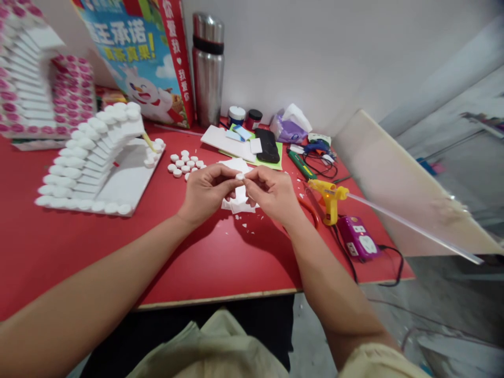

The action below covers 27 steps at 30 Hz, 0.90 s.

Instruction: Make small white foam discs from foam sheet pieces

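Note:
Between the fingertips of my left hand [208, 190] and my right hand [272, 193] is a small white disc [240, 177], pinched from both sides. Both hands are closed on it, just above white paper pieces [239, 203] on the red table. Left of my left hand lies a cluster of similar white discs [185, 164]. Farther left stands a white model [92, 163] with steps, a flat base and white discs along its edges. Some of the paper is hidden beneath my hands.
A yellow glue gun [329, 198] with a long clear stick stands at right, beside a purple power socket [359, 239] and cables. A green pen-like tool [301, 164] lies behind it. At the back are a steel flask [208, 71], a black case [268, 145] and a tissue pack [290, 126].

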Tool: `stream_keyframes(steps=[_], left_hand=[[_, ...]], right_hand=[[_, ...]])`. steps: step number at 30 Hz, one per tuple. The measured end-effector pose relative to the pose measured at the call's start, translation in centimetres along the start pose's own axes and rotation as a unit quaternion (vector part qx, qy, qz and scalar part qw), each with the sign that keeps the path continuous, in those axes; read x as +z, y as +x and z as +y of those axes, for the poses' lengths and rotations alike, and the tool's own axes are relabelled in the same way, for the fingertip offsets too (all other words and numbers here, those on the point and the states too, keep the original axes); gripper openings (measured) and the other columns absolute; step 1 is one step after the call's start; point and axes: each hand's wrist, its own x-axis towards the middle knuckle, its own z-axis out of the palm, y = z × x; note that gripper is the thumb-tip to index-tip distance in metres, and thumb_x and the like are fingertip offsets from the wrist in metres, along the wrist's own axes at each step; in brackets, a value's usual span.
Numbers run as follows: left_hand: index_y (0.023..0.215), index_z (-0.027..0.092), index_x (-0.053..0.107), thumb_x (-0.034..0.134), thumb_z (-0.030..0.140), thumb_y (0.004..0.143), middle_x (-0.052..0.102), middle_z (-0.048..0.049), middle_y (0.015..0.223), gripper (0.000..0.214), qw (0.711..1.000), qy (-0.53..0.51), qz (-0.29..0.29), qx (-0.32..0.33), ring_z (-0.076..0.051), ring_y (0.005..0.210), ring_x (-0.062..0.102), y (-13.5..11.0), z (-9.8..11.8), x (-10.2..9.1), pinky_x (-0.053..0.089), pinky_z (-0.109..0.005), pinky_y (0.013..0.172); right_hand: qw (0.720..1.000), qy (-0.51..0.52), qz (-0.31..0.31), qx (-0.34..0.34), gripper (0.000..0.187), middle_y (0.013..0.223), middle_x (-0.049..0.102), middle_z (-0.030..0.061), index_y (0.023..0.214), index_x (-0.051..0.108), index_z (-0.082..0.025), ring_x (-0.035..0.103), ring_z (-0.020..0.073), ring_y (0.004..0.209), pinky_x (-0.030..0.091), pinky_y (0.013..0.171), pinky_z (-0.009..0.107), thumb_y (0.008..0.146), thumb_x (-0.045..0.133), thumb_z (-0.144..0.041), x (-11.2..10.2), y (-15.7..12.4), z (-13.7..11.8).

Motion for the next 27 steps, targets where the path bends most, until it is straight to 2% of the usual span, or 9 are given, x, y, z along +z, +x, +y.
stream_keyframes(steps=[6,13,17,21,27], left_hand=[[0.076,0.015,0.073,0.087,0.023,0.072,0.069,-0.0007,0.061,0.017,1.000,0.009,-0.021,0.007,-0.010,0.048,0.061,0.2,0.2,-0.3,0.051,-0.021,0.046],[0.078,0.015,0.073,0.082,0.019,0.073,0.070,-0.0001,0.061,0.011,0.998,0.019,-0.050,-0.014,-0.012,0.050,0.063,0.3,-0.2,-0.5,0.051,-0.021,0.047],[0.092,0.015,0.081,0.078,0.023,0.081,0.071,-0.0009,0.064,0.013,0.994,0.019,-0.101,-0.025,-0.013,0.053,0.066,0.4,0.0,-0.7,0.056,-0.025,0.054],[0.098,0.017,0.084,0.074,0.029,0.089,0.069,-0.0006,0.062,0.018,0.990,0.021,-0.136,-0.018,-0.014,0.054,0.065,0.4,0.3,-0.8,0.058,-0.028,0.057],[0.099,0.018,0.084,0.075,0.034,0.091,0.065,-0.0001,0.062,0.020,0.995,0.043,-0.084,0.026,-0.011,0.054,0.059,0.4,0.7,-0.8,0.051,-0.024,0.055]], right_hand=[[1.000,0.010,-0.029,-0.002,0.021,0.068,0.065,-0.0028,0.090,0.068,-0.019,0.063,0.0110,0.054,0.051,0.054,0.025,0.098,0.065,-0.038,-0.4,0.0,-0.4],[0.995,-0.100,0.023,-0.005,0.017,0.073,0.066,-0.0005,0.084,0.064,-0.021,0.059,0.0132,0.063,0.045,0.058,0.026,0.095,0.065,-0.034,0.6,0.1,0.0],[0.993,-0.106,0.052,-0.013,0.018,0.071,0.064,-0.0010,0.081,0.061,-0.022,0.057,0.0135,0.064,0.044,0.059,0.027,0.093,0.065,-0.035,0.6,0.2,0.2],[0.996,-0.074,0.049,-0.023,0.021,0.072,0.066,-0.0012,0.083,0.063,-0.021,0.058,0.0132,0.064,0.045,0.059,0.027,0.096,0.065,-0.038,0.3,0.2,0.1],[0.998,-0.038,0.044,-0.010,0.022,0.077,0.067,-0.0003,0.091,0.067,-0.020,0.059,0.0132,0.065,0.045,0.058,0.027,0.093,0.070,-0.042,0.2,0.4,0.0]])
